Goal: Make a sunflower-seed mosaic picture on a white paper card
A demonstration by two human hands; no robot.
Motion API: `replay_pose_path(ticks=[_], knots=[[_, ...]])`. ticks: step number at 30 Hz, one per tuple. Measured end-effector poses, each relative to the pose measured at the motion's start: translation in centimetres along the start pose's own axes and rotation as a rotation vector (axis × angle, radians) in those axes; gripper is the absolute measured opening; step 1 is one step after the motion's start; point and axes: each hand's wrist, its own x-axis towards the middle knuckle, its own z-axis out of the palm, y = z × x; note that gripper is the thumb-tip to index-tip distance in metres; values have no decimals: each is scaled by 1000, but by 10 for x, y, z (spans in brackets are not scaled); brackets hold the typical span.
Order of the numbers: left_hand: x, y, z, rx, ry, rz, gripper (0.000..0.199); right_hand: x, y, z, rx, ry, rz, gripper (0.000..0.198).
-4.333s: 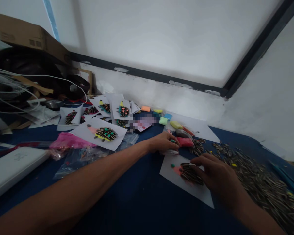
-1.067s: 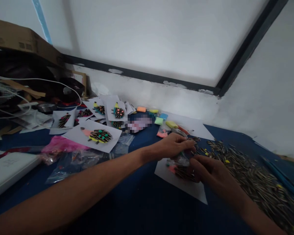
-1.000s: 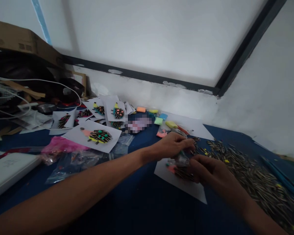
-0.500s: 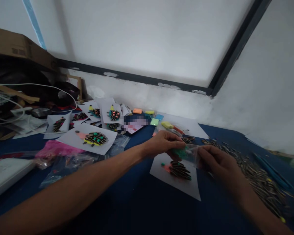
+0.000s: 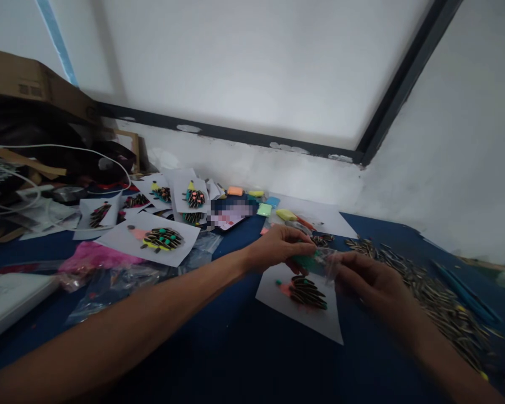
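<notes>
My left hand [image 5: 278, 247] is closed around one end of a clear plastic bag with green modelling clay [image 5: 305, 261] in it. At the bag's other end, the fingers of my right hand [image 5: 364, 275] pinch the clear plastic. Just below both hands lies a sheet of white paper [image 5: 273, 306] with a hedgehog figure [image 5: 307, 292] on it. Its spines are striped sunflower seeds, its face is pink clay, and small green dots sit on the nose and body. The bag and my hands hide the sheet's upper edge.
Loose striped seeds [image 5: 437, 303] spread over the blue table at right, beside a blue tool-like object [image 5: 467, 292]. Finished-looking hedgehog sheets [image 5: 122, 241], a phone [image 5: 233, 216] and clay packets [image 5: 264, 209] lie left and behind. A white box [image 5: 17, 303] sits at far left.
My right hand has shifted slightly left, toward my left hand, and the clear end of the bag looks more bunched. The left hand has barely moved.
</notes>
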Motion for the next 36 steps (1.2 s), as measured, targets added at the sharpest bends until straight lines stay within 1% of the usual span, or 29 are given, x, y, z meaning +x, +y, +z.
replay_pose_path(ticks=[2,5,7,11,14,18,21,23,25,32,36], knots=[[-1,0,0,-10,-36,9,19,0,0,1,-7,28,-5,38],[-3,1,0,-53,-115,22,22,2,4,1,28,180,-21,34],[-3,1,0,-69,-133,24,24,3,5,1,43,238,-45,32],[-1,0,-1,-78,-81,-4,23,1,2,0,24,171,-34,29],[0,-1,-1,-104,-71,0,26,0,1,2,16,151,-39,28],[1,-1,1,-130,-57,29,25,1,7,3,29,196,-79,26],[1,-2,2,-111,-80,38,19,2,12,2,4,223,-86,31],[2,-3,2,-81,-108,33,15,3,16,1,1,209,-88,31],[2,-5,2,-59,-118,20,15,4,18,1,27,189,-80,30],[2,-7,4,-39,-92,29,15,2,15,1,16,123,-69,34],[0,-4,6,-75,-81,50,15,3,10,1,20,127,-83,34]])
